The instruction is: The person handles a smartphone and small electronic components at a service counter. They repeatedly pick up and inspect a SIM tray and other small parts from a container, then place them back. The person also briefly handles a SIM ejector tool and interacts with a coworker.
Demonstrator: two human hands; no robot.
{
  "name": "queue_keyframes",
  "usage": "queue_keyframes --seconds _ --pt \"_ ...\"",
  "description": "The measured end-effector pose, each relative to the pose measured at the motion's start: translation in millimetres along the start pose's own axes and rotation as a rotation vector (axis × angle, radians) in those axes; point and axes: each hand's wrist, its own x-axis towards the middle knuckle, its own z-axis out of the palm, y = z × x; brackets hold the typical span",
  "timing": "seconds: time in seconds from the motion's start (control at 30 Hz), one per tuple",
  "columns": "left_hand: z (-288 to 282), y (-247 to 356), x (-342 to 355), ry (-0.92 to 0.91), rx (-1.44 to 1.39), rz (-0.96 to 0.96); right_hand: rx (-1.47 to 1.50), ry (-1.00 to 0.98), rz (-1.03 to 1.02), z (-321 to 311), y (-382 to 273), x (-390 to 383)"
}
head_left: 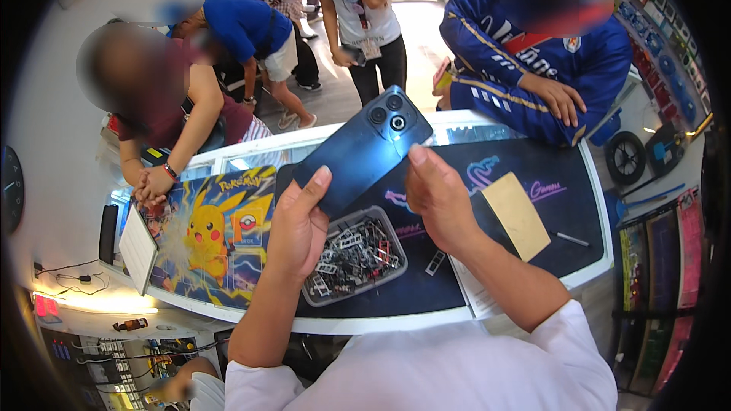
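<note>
Blue phone [359, 156] in left hand [298, 222], above dark mat [575, 164] with pink lettering [545, 190]

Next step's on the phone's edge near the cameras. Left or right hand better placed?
Right hand, likely: its fingertips are right by that edge of the phone, though contact is unclear. The left hand is occupied gripping the other end.

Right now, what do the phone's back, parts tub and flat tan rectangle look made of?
Phone: glossy blue back, glass or plastic; bright reflections leave it open.
Tub: probably grey plastic, smooth, with rounded corners and a rim.
Tan rectangle: likely paper or card; matte, straight-edged.
</note>
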Motion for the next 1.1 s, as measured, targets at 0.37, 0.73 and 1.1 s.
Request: queue_keyframes --seconds 0.37,0.73,1.1 --pt "6 -1 -44 -0.168 0.201 -0.296 -0.099 -0.034 0.067 10 -11 -9" --pt "20 -26 -49 0.001 0.130 -0.005 -0.241 -0.161 0.066 16 -12 -20" --pt "-4 -19 -65 -0.147 -0.595 -0.013 -0.160 -0.221 0.181 17 -14 -19"
